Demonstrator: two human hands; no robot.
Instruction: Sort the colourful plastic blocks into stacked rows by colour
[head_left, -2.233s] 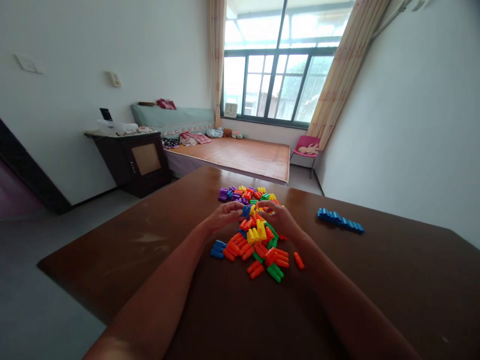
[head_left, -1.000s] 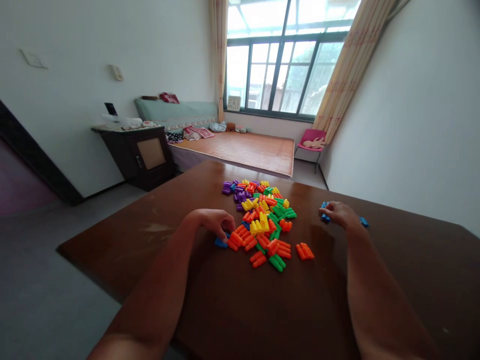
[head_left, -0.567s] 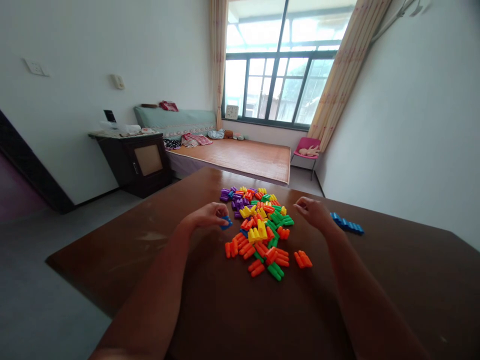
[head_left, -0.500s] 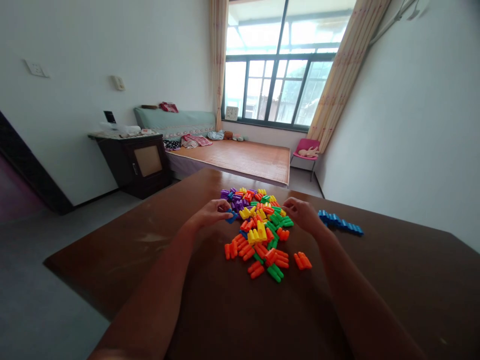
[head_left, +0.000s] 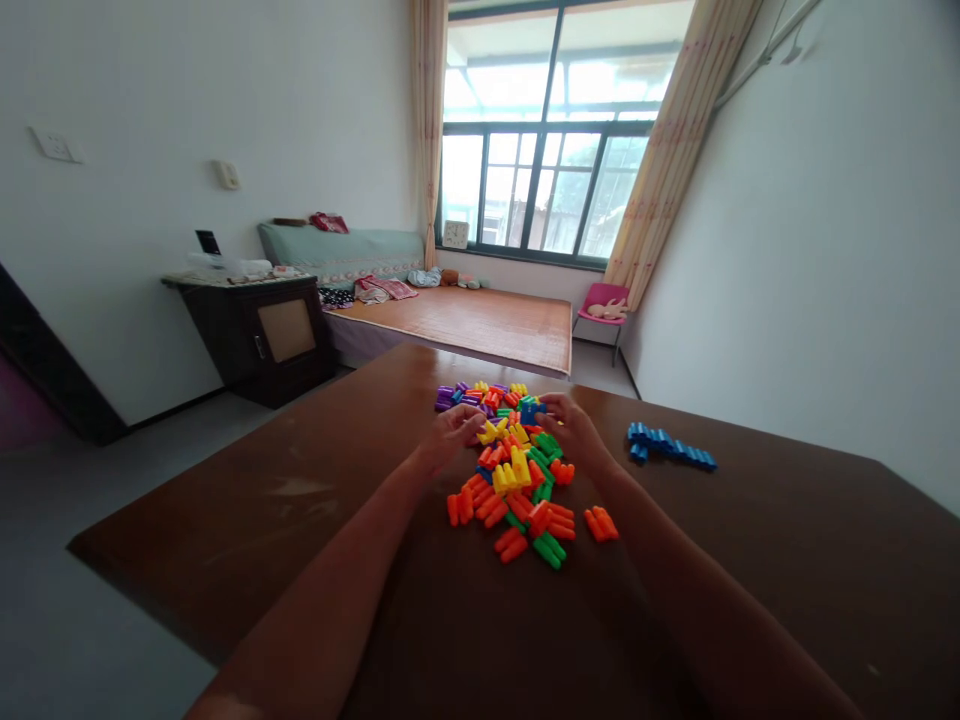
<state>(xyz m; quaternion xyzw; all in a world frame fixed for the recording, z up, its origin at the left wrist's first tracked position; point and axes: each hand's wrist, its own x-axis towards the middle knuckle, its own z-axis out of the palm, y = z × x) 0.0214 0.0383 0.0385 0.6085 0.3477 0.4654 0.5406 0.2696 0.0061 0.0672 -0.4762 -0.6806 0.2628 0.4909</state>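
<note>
Multicoloured bullet-shaped plastic building blocks lie in a loose pile point(head_left: 512, 472) on the brown table. My right hand point(head_left: 571, 425), at the pile's far right side, pinches a blue building block point(head_left: 532, 412) between thumb and fingers. On the other side my left hand point(head_left: 453, 434) is by the purple and yellow pieces, its fingers slightly bent and apart, with no block visible in it. To the right of my right hand lies a row of blue blocks point(head_left: 671, 445), joined together.
The glossy brown table point(head_left: 300, 520) has its left edge at the lower left. One orange block point(head_left: 601, 524) lies apart, beside my right forearm. Beyond the table stand a bed point(head_left: 480, 320), a dark cabinet point(head_left: 255, 340) and a pink chair point(head_left: 604, 298).
The blue block has passed from my left hand to my right hand, over the pile. My left hand has moved slightly right; the right hand has shifted left. The view has shifted a little.
</note>
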